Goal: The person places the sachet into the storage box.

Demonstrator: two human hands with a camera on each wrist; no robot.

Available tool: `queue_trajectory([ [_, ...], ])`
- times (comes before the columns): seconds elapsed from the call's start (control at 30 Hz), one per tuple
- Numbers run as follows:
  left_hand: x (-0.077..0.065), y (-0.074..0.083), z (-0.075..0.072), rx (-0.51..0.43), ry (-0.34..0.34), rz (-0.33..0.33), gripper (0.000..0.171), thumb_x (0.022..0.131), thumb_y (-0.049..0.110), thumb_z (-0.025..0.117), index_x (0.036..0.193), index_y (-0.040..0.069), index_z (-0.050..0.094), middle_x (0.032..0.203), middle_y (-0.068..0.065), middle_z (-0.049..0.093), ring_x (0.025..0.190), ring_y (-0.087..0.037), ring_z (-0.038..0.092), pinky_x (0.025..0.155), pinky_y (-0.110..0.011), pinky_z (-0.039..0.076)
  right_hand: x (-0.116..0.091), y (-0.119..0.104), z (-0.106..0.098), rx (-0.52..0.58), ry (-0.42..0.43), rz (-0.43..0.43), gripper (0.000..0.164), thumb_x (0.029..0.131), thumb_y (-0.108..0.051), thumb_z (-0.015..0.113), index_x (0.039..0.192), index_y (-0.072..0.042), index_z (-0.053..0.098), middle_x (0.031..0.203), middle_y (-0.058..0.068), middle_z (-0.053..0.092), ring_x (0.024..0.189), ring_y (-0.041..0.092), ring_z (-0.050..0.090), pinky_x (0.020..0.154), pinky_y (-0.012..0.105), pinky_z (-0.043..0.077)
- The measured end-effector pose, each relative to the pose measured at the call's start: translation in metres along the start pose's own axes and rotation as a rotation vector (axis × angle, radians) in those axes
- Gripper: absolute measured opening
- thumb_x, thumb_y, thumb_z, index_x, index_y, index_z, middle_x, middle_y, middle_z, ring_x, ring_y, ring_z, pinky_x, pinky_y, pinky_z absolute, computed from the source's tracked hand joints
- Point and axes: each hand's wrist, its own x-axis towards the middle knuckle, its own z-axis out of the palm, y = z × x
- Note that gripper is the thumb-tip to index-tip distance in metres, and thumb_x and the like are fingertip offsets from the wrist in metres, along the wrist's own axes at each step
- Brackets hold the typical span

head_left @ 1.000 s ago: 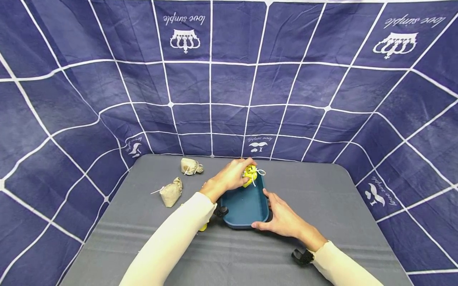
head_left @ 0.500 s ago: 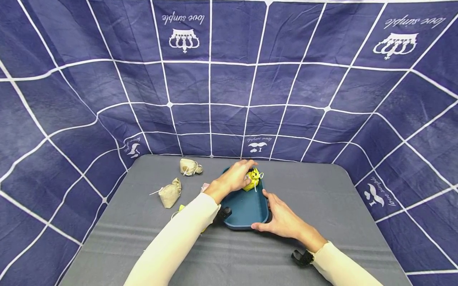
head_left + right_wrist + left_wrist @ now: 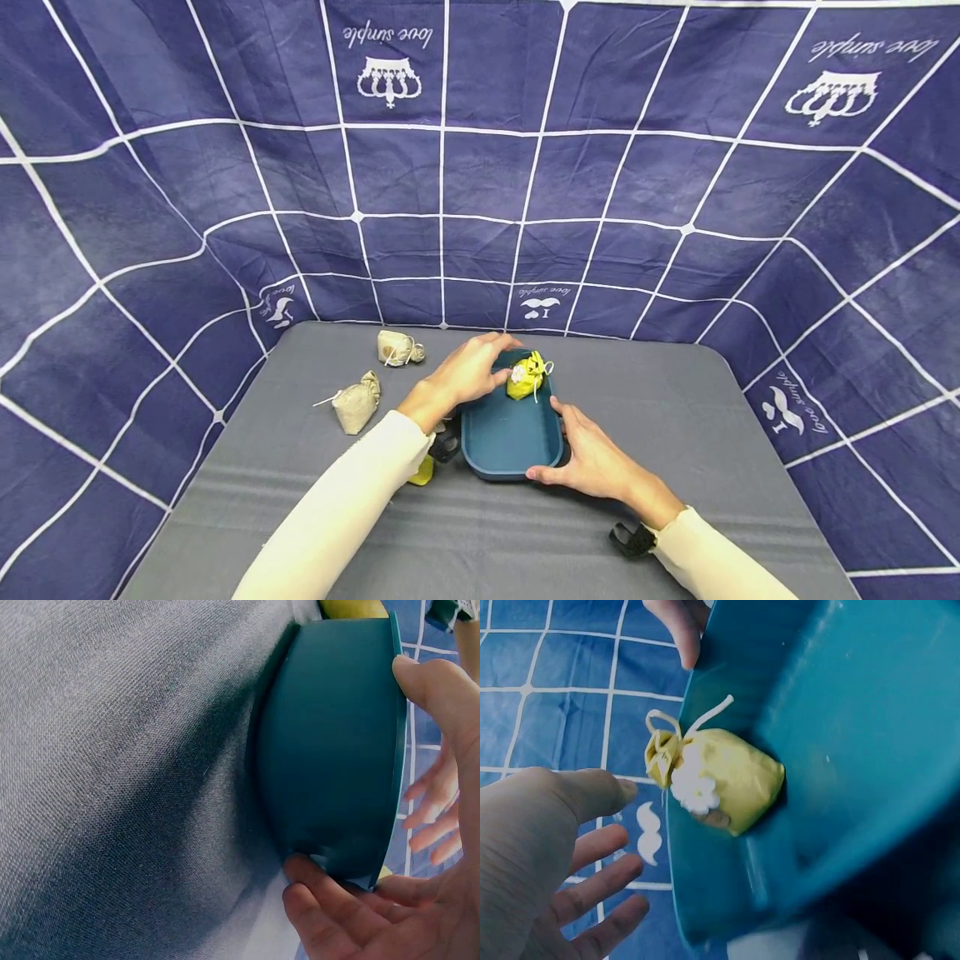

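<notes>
In the head view a small yellow drawstring pouch point(image 3: 527, 377) with a white flower and white cord lies in the far end of a dark blue-green box point(image 3: 512, 477). My left hand point(image 3: 463, 371) hovers over the box's far left side. The left wrist view has its fingers spread, apart from the pouch point(image 3: 746, 772). My right hand point(image 3: 596, 457) grips the box's near right side. In the right wrist view the thumb presses the rim of the box point(image 3: 330, 750) while the other fingers wrap the outer wall.
Two beige drawstring pouches, one nearer point(image 3: 358, 406) and one farther point(image 3: 396, 348), lie on the grey table point(image 3: 712, 433) at left. Another yellow item point(image 3: 422, 472) is partly hidden beneath my left forearm. A blue white-gridded cloth point(image 3: 480, 175) surrounds the table's back and sides.
My left hand lowered the yellow pouch into the box, let go of it and drew back to the left. My right hand has stayed on the box.
</notes>
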Motion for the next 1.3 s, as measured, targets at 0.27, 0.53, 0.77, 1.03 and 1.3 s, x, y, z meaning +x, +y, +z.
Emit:
queue_trajectory([
  [0.27,-0.035,-0.019,-0.017,0.072,0.048,-0.035,0.048,0.109,0.022,0.083,0.155,0.014,0.071,0.150,-0.012,0.077,0.138,-0.033,0.077,0.117,-0.052,0.064,-0.001,-0.002,0.001,0.000,-0.003,0.010,0.131,0.085,-0.069,0.098,0.175,0.004,0.038,0.174,0.024,0.055,0.137,0.031,0.072,0.116,0.055,0.062],
  [0.53,-0.073,-0.037,-0.025,0.126,0.086,-0.085,0.047,0.106,0.021,0.086,0.151,0.014,0.074,0.144,-0.011,0.079,0.131,-0.036,0.080,0.109,-0.055,0.067,-0.002,-0.001,0.000,-0.016,0.004,-0.011,0.129,0.085,-0.069,0.097,0.174,0.005,0.039,0.172,0.024,0.057,0.135,0.030,0.072,0.116,0.056,0.062],
  [0.77,-0.100,-0.044,-0.024,0.136,0.123,-0.125,0.048,0.100,0.019,0.089,0.145,0.011,0.077,0.137,-0.013,0.081,0.121,-0.034,0.082,0.104,-0.056,0.068,-0.002,-0.001,0.001,0.006,0.002,-0.010,0.129,0.085,-0.068,0.098,0.173,0.005,0.040,0.175,0.023,0.055,0.136,0.029,0.072,0.116,0.055,0.062],
  [1.03,-0.115,-0.045,-0.007,0.141,0.142,-0.244,0.058,0.093,0.030,0.095,0.144,0.013,0.076,0.135,-0.013,0.078,0.107,-0.037,0.082,0.095,-0.057,0.069,-0.003,0.000,0.001,-0.005,0.008,-0.001,0.129,0.085,-0.068,0.098,0.174,0.004,0.039,0.174,0.024,0.055,0.138,0.032,0.071,0.118,0.057,0.061],
  [1.3,-0.117,-0.044,0.016,0.132,0.181,-0.343,0.067,0.086,0.045,0.102,0.138,0.010,0.078,0.125,-0.016,0.073,0.097,-0.038,0.079,0.084,-0.057,0.069,-0.002,0.000,0.002,0.000,0.010,-0.005,0.129,0.085,-0.069,0.098,0.174,0.004,0.039,0.176,0.023,0.054,0.140,0.032,0.070,0.120,0.057,0.060],
])
